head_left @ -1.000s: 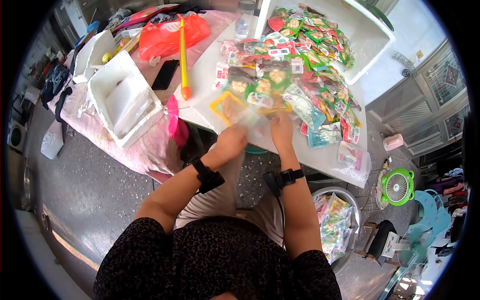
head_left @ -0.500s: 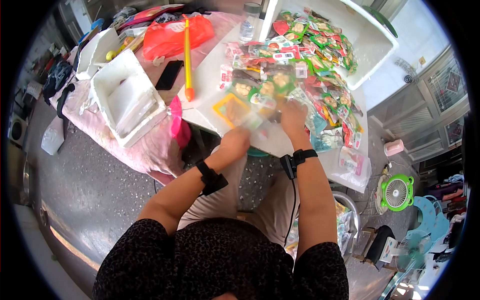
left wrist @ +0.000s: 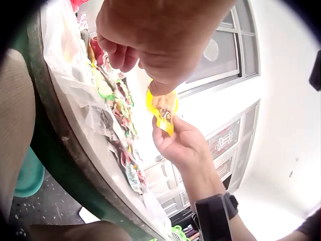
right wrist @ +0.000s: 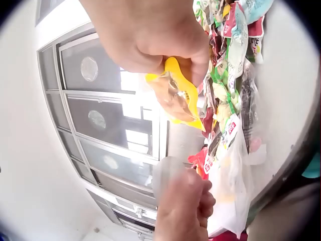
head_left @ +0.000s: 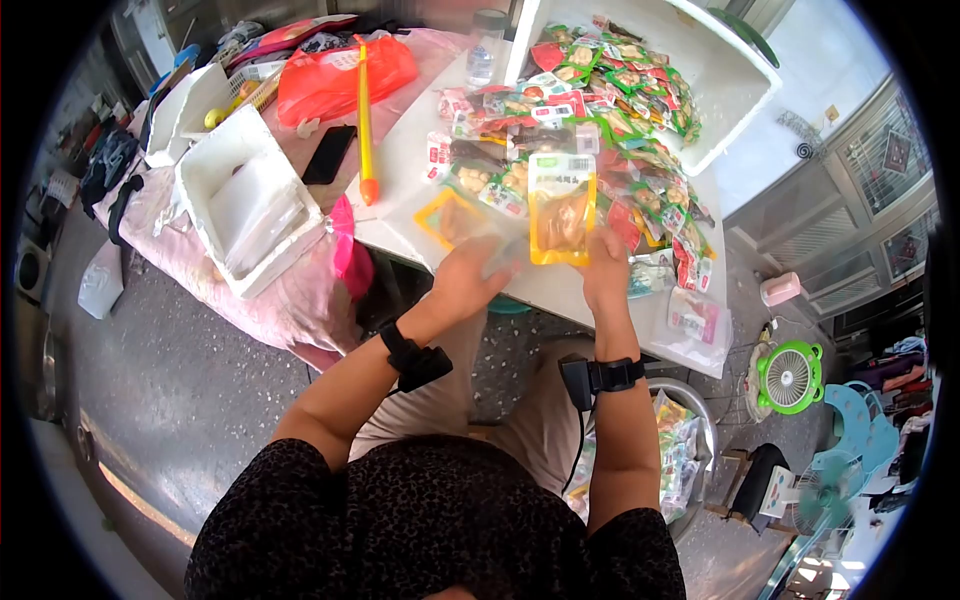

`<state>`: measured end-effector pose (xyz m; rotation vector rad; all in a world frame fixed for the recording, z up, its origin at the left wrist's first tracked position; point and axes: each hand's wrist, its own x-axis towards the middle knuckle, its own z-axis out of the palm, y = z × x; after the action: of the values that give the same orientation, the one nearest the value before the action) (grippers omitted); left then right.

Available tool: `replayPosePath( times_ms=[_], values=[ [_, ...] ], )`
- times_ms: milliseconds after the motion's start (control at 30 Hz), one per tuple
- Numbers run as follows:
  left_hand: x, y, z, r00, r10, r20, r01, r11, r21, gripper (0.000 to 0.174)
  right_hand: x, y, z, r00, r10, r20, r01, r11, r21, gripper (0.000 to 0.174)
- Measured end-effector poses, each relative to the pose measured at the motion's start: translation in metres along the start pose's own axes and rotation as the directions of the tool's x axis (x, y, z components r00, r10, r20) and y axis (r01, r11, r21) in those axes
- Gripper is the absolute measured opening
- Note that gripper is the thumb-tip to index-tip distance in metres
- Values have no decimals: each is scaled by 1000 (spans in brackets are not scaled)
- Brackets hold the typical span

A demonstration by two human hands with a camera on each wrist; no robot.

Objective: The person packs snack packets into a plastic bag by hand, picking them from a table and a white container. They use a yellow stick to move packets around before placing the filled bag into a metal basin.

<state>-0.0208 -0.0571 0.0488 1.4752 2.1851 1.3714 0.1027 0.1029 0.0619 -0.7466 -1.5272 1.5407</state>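
Observation:
My right hand pinches a yellow-edged food packet near its lower corner. The packet stands up over the table edge, brownish meat-like pieces showing through its window. In the right wrist view, yellow plastic is crumpled under the curled fingers. Left of it, my left hand has curled fingers at a blurred, see-through plastic bag. Another yellow-edged packet lies on the table just beyond the left hand, under clear plastic. Past both hands spreads a pile of colourful food packets.
A white foam box lies tipped at the back, packets spilling from it. Clear bags lie at the table's right corner; a metal basin of packets stands below. Leftward are a foam box, phone and yellow stick.
My right hand reached into the pile, then drew back toward me, bringing up the yellow-edged packet. My left hand stayed near the table edge, its fingers shifting slightly toward the right.

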Motion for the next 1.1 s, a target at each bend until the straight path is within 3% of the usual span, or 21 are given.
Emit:
replayPosePath(
  times_ms=[33, 67, 100, 167, 267, 367, 400, 500, 533, 633, 733, 833, 867, 967, 1100],
  values=[
    [0, 3, 3, 998, -54, 11, 55, 988, -145, 36, -15, -1, 7, 982, 187, 20, -187, 953, 240, 15],
    [1, 6, 6, 994, -104, 29, 108, 952, -285, 36, -27, 1, 13, 976, 213, 49, -217, 925, 312, 16],
    [1, 10, 6, 968, -204, 147, 251, 841, -480, 36, -37, 3, 18, 969, 234, 79, -246, 891, 382, 17],
    [1, 17, 5, 855, -295, 426, 518, 457, -723, 37, -54, 5, 18, 954, 251, 163, -298, 835, 462, 18],
    [-4, 20, -6, 817, -212, 537, 576, 353, -737, 40, -72, 21, -2, 908, 216, 358, -370, 814, 447, 22],
    [-16, 7, 1, 837, -15, 547, 504, 412, -759, 41, -75, 22, -30, 808, 189, 558, -528, 652, 544, 33],
    [-18, 0, -1, 756, 35, 654, 564, 473, -677, 42, -77, 12, -32, 802, 193, 566, -535, 654, 535, 43],
    [-21, 2, -3, 678, 62, 732, 548, 620, -561, 44, -84, 17, -52, 773, 178, 610, -551, 665, 504, 47],
    [-21, 5, -8, 639, 61, 766, 597, 588, -545, 45, -85, 23, -59, 753, 168, 636, -580, 626, 521, 47],
    [-19, 3, -9, 607, 65, 792, 593, 627, -506, 45, -90, 19, -65, 724, 209, 658, -598, 664, 448, 42],
    [-20, -3, -6, 719, 36, 694, 332, 859, -389, 42, -95, 20, -56, 766, 311, 562, -585, 700, 409, 37],
    [-15, 4, -18, 898, -186, 399, 309, 911, -271, 38, -96, 19, -48, 831, 352, 431, -545, 672, 502, 34],
    [-15, -1, -15, 966, -154, 209, 171, 983, -66, 34, -96, 21, -47, 845, 370, 387, -532, 659, 531, 33],
    [-19, -9, -11, 987, -72, 145, 21, 945, 328, 34, -97, 22, -41, 865, 385, 321, -501, 639, 583, 32],
    [-16, -22, 2, 966, -192, 171, 103, 899, 426, 16, -96, 29, -30, 878, 414, 242, -472, 660, 585, 31]
  ],
)
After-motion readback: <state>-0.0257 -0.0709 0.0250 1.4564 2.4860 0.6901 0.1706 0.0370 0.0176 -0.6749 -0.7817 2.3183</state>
